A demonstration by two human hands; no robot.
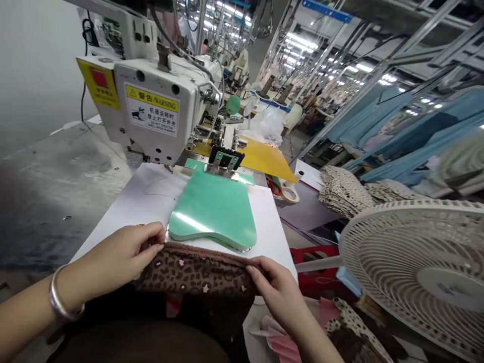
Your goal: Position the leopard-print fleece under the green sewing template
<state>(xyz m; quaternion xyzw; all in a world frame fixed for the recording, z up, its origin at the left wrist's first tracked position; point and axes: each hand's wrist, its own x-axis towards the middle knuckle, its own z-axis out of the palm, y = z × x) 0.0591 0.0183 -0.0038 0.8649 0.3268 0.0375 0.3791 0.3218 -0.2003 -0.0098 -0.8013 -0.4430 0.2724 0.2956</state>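
Observation:
A brown leopard-print fabric piece [196,275] with small pink stars hangs over the near edge of the white work surface [124,214]. My left hand [130,249] pinches its upper left corner between thumb and fingers. At the upper right corner, my right hand [274,280] grips the same fabric. Just beyond the fabric edge lies a green template plate [215,206] with a curved near side, and a thin strip of patterned cloth shows under its rim. The plate's far end sits beneath the metal clamp [223,171] of a white sewing machine [159,101].
A large white fan [423,272] stands close on the right. Red-handled scissors [274,185] and a tape roll [290,194] lie right of the white surface. Behind them are a yellow sheet [264,156] and stacked spotted fabric [344,189]. Pink cloth [282,343] lies low at right.

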